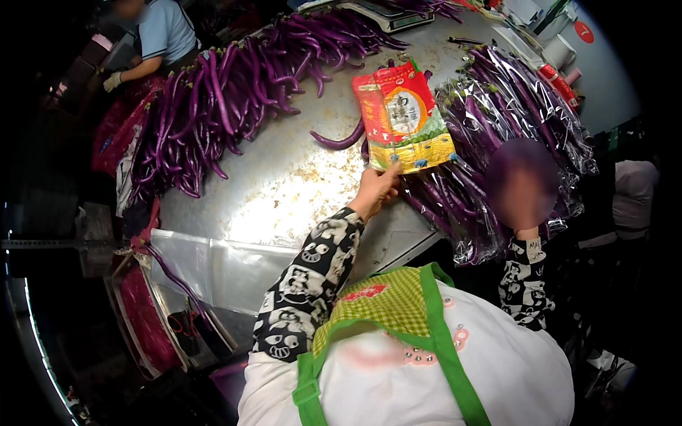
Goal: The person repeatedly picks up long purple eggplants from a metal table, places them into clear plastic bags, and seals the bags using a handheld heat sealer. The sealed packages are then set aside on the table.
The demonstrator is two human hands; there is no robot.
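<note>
My left hand [375,190] pinches the lower edge of a red, yellow and green printed plastic sack [402,120] between thumb and fingers. The sack lies flat at the right part of the metal table, over some eggplants. One loose purple eggplant [337,141] pokes out at its left. Over a pile of long eggplants in clear plastic bags [479,114] is my right hand [525,194]. A blur covers it, so its fingers and any grip are hidden.
A long heap of loose eggplants [229,96] lines the far left side of the metal table [277,154]. Clear plastic bags [234,266] lie at the near left edge. A scale [397,18] stands at the back. A gloved person [165,34] is at upper left.
</note>
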